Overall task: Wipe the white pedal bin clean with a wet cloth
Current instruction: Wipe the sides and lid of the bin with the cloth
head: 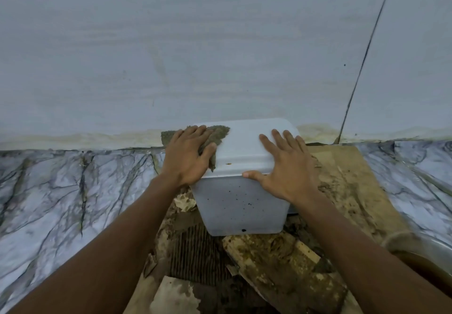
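The white pedal bin (241,203) stands against the wall with its lid shut; dark specks dot its front face and a small orange spot sits on the lid's front edge. A grey-brown wet cloth (219,135) lies on the left part of the lid. My left hand (187,154) presses flat on the cloth, fingers spread, thumb over its front fold. My right hand (285,164) rests flat on the lid's right side, thumb hooked over the front rim, holding nothing.
Dirty, torn cardboard (347,191) lies under and in front of the bin. Marble-patterned floor (73,191) spreads to both sides. A pale wall (195,57) rises right behind the bin. A round brown container rim (415,252) shows at the right edge.
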### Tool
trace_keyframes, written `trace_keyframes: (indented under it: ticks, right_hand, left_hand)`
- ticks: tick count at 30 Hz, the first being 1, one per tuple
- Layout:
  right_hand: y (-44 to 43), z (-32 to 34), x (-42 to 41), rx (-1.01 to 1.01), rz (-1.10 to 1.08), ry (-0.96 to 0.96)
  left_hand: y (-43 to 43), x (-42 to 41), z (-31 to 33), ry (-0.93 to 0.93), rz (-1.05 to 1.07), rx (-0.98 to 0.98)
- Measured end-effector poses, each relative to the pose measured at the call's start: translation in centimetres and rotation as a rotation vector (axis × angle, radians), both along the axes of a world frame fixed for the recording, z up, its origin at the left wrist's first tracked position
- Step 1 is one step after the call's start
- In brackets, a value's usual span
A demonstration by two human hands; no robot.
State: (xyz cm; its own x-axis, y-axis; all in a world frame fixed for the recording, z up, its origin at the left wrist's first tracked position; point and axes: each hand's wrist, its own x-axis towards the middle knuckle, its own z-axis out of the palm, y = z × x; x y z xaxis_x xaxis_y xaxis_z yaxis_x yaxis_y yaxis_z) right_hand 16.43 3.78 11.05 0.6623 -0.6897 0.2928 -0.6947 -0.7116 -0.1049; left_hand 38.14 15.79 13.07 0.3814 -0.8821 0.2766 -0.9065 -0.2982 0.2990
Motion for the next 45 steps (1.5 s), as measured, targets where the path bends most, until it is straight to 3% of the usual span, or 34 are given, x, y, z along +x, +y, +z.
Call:
trace_keyframes:
  ticks: [7,11,14,20,25,29,32,35,40,45]
  right_hand:
    - [-1.7,0.6,-2.0,0.012,0.015,0.026]
    - [-3.7,0.5,-2.9,0.143,0.146,-0.069]
    - [-4.3,-0.9,-3.1,0.191,0.217,-0.206]
    - [-4.9,-1.3,-2.8,0.182,0.197,-0.213]
    - [-5.7,-1.1,-2.6,0.241,0.194,-0.224]
    - [-5.5,-1.0,-2.1,0.252,0.19,-0.257]
    - [-5.4,-0.8,-1.8,0.235,0.181,-0.248]
    - [-5.7,-0.8,-1.9,0.216,0.183,-0.251]
    - [-6.4,-0.9,-2.1,0.254,0.207,-0.26]
    - [-6.1,-0.9,-1.9,0.266,0.202,-0.307]
  left_hand:
    - [0.2,-1.4,-1.3,-0.112,-0.241,0.047]
    - [0.8,0.4,-1.1,-0.054,-0.293,0.021]
    - [0.2,0.4,-1.0,-0.091,-0.25,0.011]
    - [-4.2,-5.0,-0.5,-0.238,-0.238,0.086]
    - [-3.4,-2.6,-0.4,-0.164,-0.215,0.092]
    - [-0.9,0.6,-1.1,-0.095,-0.136,-0.017]
    - [-1.8,-0.9,-0.9,-0.148,-0.091,0.005]
    - [-4.6,-4.1,-0.5,-0.224,-0.13,0.055]
    - [-6.0,-4.3,0.3,-0.14,-0.236,0.13]
    - [-2.6,-0.1,-0.7,-0.106,-0.167,0.021]
